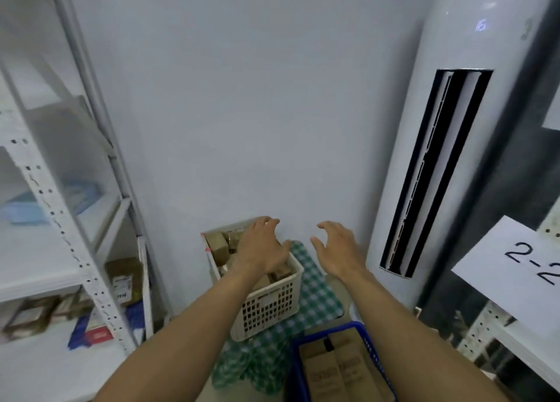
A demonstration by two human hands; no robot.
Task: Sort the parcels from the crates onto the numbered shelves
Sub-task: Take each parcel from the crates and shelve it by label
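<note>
A white perforated crate (272,304) sits low in the middle on a green checked cloth (315,286); brown cardboard parcels (216,244) fill it. My left hand (260,247) hovers over the crate with fingers spread and holds nothing. My right hand (336,247) is just right of the crate, above the cloth, fingers loosely spread and empty. A blue crate (372,350) with flat brown parcels (336,368) stands nearer, at the bottom centre. A shelf label reading 2-2 (521,268) hangs at the right.
A white metal shelf rack (60,220) stands at the left, with boxes (124,277) and packets on its lower levels. A tall white air conditioner (454,147) fills the right side against the grey wall. Another rack's shelf edge (515,344) lies at the lower right.
</note>
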